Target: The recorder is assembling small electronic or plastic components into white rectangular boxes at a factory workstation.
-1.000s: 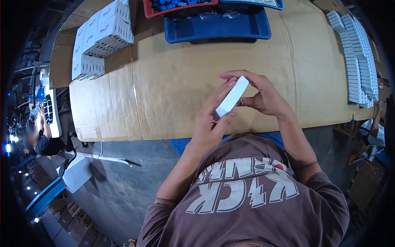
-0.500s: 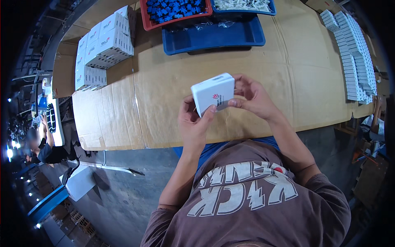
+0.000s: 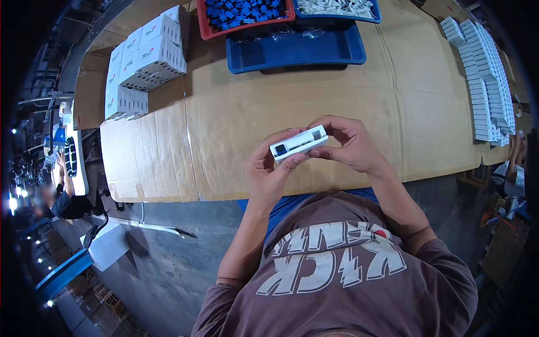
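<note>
Between both hands I hold a small white box (image 3: 298,144) above the near part of the table. Its narrow side faces up and shows a long recess, with a dark blue piece at the left end and a pale gap at the right end. My left hand (image 3: 269,160) is closed on the left end, thumb on the near side. My right hand (image 3: 351,145) grips the right end, with the thumb along the near edge and the fingers curled behind. The box's underside is hidden.
A cardboard-covered table (image 3: 224,163) lies before me. White boxes (image 3: 151,59) are stacked at the left, and rows of white boxes (image 3: 483,78) at the right. Beyond stand a red tray (image 3: 210,33) of blue parts, a tray of white parts (image 3: 337,8) and a blue tray (image 3: 297,64). Another person (image 3: 64,196) is far left.
Both hands have tilted the white box, so its broad printed face has turned out of view and its recessed narrow side now shows. The box sits slightly lower.
</note>
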Demonstrator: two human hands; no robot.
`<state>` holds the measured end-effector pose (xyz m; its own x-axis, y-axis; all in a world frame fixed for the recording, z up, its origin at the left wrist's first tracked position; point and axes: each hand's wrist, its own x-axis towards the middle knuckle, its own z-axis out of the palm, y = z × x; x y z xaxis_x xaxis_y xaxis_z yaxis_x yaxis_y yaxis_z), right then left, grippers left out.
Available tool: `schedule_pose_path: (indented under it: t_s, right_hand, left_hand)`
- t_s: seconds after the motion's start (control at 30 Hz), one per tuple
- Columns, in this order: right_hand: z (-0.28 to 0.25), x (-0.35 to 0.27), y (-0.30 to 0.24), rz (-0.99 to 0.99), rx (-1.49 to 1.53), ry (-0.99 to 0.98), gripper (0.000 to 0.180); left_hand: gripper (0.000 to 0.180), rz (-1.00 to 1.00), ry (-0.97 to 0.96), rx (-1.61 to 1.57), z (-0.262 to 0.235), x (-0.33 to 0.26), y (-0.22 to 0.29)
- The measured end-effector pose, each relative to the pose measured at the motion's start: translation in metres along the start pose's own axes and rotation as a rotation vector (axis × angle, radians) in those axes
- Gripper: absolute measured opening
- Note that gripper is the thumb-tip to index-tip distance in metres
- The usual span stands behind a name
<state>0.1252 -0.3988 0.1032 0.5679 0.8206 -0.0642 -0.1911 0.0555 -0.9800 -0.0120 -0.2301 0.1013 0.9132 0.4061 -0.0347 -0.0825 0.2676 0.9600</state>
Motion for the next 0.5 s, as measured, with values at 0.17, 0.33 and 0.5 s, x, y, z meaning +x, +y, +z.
schedule_pose_path:
  t_s: [0.17,0.33,0.5]
  right_hand:
    - [0.002,-0.001,-0.015,-0.103,-0.115,-0.016,0.034]
    - [0.004,-0.001,-0.019,-0.250,-0.255,-0.029,0.036]
    - [0.006,-0.002,-0.018,-0.298,-0.274,0.001,0.035]
  left_hand:
    - [0.042,0.066,-0.040,-0.045,-0.004,-0.005,0.001]
    - [0.044,0.139,-0.105,-0.057,-0.006,-0.003,0.004]
    - [0.044,0.131,-0.114,-0.061,-0.003,-0.003,0.008]
